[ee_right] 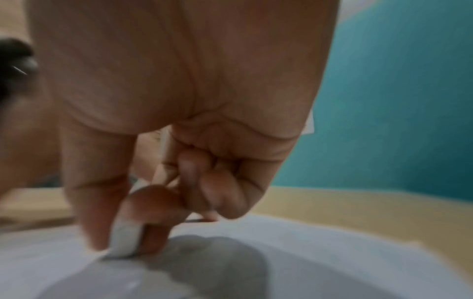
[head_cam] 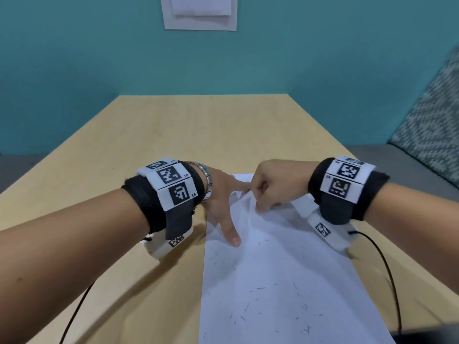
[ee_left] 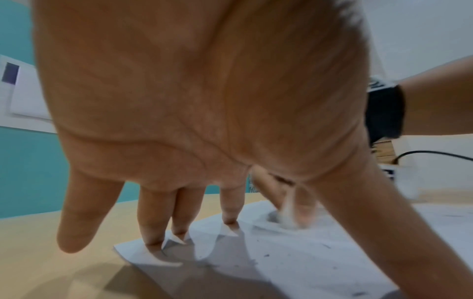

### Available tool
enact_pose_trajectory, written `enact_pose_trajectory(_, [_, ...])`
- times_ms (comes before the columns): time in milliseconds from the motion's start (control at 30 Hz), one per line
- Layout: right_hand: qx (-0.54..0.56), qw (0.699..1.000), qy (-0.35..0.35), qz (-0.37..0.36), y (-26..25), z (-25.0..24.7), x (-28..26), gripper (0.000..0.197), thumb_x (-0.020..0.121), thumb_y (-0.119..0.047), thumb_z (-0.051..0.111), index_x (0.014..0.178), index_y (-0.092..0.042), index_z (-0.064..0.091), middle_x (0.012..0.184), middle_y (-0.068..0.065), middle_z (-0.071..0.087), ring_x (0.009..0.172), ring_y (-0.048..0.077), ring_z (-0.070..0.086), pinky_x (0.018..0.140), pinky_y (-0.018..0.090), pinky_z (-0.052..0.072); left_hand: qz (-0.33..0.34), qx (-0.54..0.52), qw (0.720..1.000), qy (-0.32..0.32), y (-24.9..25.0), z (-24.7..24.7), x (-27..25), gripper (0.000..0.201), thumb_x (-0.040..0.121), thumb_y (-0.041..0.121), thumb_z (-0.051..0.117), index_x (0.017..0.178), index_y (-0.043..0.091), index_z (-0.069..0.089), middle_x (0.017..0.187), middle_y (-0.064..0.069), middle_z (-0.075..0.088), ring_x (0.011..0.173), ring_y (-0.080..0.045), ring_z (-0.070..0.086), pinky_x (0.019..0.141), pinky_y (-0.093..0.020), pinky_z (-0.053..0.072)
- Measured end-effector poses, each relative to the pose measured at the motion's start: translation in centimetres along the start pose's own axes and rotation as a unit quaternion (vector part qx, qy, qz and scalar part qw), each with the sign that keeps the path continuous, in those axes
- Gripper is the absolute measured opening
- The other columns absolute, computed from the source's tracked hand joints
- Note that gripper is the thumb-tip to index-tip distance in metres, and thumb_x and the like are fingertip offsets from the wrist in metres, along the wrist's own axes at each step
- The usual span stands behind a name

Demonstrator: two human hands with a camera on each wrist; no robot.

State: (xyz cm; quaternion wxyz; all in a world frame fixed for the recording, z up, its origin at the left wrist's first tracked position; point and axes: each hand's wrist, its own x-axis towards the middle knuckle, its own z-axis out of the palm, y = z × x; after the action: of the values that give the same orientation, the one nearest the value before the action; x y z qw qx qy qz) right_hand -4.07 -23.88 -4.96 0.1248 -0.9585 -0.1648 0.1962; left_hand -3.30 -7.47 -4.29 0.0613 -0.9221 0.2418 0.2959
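A white sheet of paper (head_cam: 273, 281) lies on the light wooden table (head_cam: 161, 145), flecked with small dark marks. My left hand (head_cam: 223, 209) is spread flat on the sheet's far left corner. Its straight fingertips (ee_left: 153, 238) and thumb press the paper (ee_left: 307, 252) down. My right hand (head_cam: 263, 194) is curled into a fist just right of it, over the top of the sheet. In the right wrist view, its thumb and fingers pinch a small white eraser (ee_right: 125, 240) whose end touches the paper (ee_right: 281, 252). The eraser (ee_left: 287, 216) looks blurred in the left wrist view.
A black cable (head_cam: 387, 269) trails from the right wrist off the table's near edge, and another (head_cam: 74, 314) from the left. A patterned cushion (head_cam: 427, 125) leans at the right on a grey bench. A white notice (head_cam: 198, 13) hangs on the teal wall.
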Motion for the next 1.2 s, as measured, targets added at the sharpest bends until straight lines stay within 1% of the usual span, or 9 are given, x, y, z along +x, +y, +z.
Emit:
enact_pose_trajectory(100, [-0.022, 0.997, 0.069, 0.030, 0.8, -0.5, 0.8, 0.021, 0.073, -0.015, 0.074, 0.058, -0.010, 0.059, 0.056, 0.001, 0.053, 0.056, 0.018, 0.046, 0.054, 0.028, 0.039, -0.020, 0.022, 1.000, 0.010, 0.3, 0.0, -0.3, 0.124, 0.055, 0.069, 0.082, 0.149, 0.055, 0.001, 0.160, 0.015, 0.017, 0.142, -0.015, 0.030, 0.109, -0.036, 0.030])
enact_pose_trajectory(267, [0.020, 0.996, -0.078, -0.039, -1.7, 1.4, -1.4, 0.019, 0.078, -0.019, 0.076, 0.070, -0.005, 0.066, 0.059, 0.000, 0.061, 0.052, 0.011, 0.048, 0.057, 0.025, 0.043, -0.013, -0.003, 1.000, -0.009, 0.0, 0.2, 0.1, 0.111, 0.049, 0.071, 0.084, 0.139, 0.062, 0.019, 0.147, 0.008, 0.047, 0.129, -0.016, 0.050, 0.091, -0.031, 0.037])
enact_pose_trajectory(433, [-0.006, 0.997, 0.065, 0.029, 0.7, -0.3, 0.8, 0.023, 0.072, -0.016, 0.074, 0.057, -0.013, 0.058, 0.056, 0.000, 0.052, 0.056, 0.018, 0.045, 0.056, 0.031, 0.040, -0.029, 0.015, 0.999, 0.003, 0.2, 0.0, -0.3, 0.128, 0.051, 0.072, 0.082, 0.148, 0.057, 0.000, 0.159, 0.016, 0.022, 0.140, -0.013, 0.034, 0.109, -0.036, 0.031])
enact_pose_trajectory(600, [0.020, 0.997, -0.069, -0.032, -1.3, 1.1, -1.2, 0.018, 0.077, -0.018, 0.076, 0.066, -0.008, 0.065, 0.054, -0.003, 0.060, 0.051, 0.011, 0.048, 0.055, 0.022, 0.043, -0.008, -0.020, 1.000, -0.017, 0.1, 0.0, -0.1, 0.112, 0.054, 0.065, 0.085, 0.142, 0.060, 0.017, 0.148, 0.010, 0.044, 0.127, -0.017, 0.052, 0.086, -0.026, 0.039])
enact_pose_trajectory(700, [0.001, 1.000, 0.010, 0.015, 0.8, -0.6, -0.2, 0.022, 0.074, -0.019, 0.076, 0.060, -0.009, 0.063, 0.055, 0.000, 0.059, 0.054, 0.015, 0.047, 0.058, 0.029, 0.042, -0.016, 0.018, 1.000, 0.003, 0.3, -0.1, -0.4, 0.123, 0.055, 0.069, 0.082, 0.148, 0.057, 0.002, 0.160, 0.014, 0.021, 0.141, -0.015, 0.033, 0.106, -0.035, 0.032])
enact_pose_trajectory(767, [-0.013, 0.998, 0.053, 0.034, 1.1, -0.6, 0.2, 0.023, 0.074, -0.018, 0.075, 0.058, -0.011, 0.060, 0.056, 0.000, 0.055, 0.056, 0.017, 0.045, 0.058, 0.030, 0.041, -0.019, 0.032, 0.999, 0.004, 0.5, -0.2, -0.5, 0.122, 0.056, 0.070, 0.080, 0.147, 0.058, 0.000, 0.161, 0.014, 0.013, 0.144, -0.015, 0.026, 0.111, -0.039, 0.027])
enact_pose_trajectory(933, [0.013, 0.997, -0.074, -0.016, -1.1, 1.0, -1.8, 0.019, 0.076, -0.019, 0.076, 0.064, -0.010, 0.065, 0.055, -0.003, 0.062, 0.054, 0.014, 0.050, 0.059, 0.026, 0.044, -0.002, 0.039, 0.999, -0.016, 0.8, -0.5, -0.1, 0.113, 0.055, 0.068, 0.082, 0.143, 0.062, 0.011, 0.145, 0.010, 0.049, 0.131, -0.014, 0.042, 0.094, -0.034, 0.035])
enact_pose_trajectory(1100, [-0.014, 0.997, 0.066, 0.046, 1.0, -0.4, -0.1, 0.017, 0.072, -0.017, 0.074, 0.065, -0.004, 0.066, 0.060, 0.002, 0.057, 0.061, 0.019, 0.050, 0.057, 0.030, 0.042, -0.018, 0.051, 0.999, -0.008, 1.3, -0.8, -0.6, 0.124, 0.053, 0.068, 0.083, 0.144, 0.063, -0.002, 0.157, 0.015, 0.026, 0.143, -0.013, 0.028, 0.107, -0.037, 0.030])
enact_pose_trajectory(1200, [0.023, 0.999, -0.036, 0.000, -0.5, 1.0, -1.6, 0.016, 0.074, -0.016, 0.075, 0.067, -0.004, 0.066, 0.056, -0.002, 0.060, 0.054, 0.015, 0.048, 0.058, 0.028, 0.044, -0.010, 0.035, 0.999, -0.026, 1.3, -0.7, -0.8, 0.114, 0.057, 0.063, 0.084, 0.143, 0.064, 0.009, 0.156, 0.013, 0.028, 0.140, -0.016, 0.034, 0.105, -0.036, 0.032])
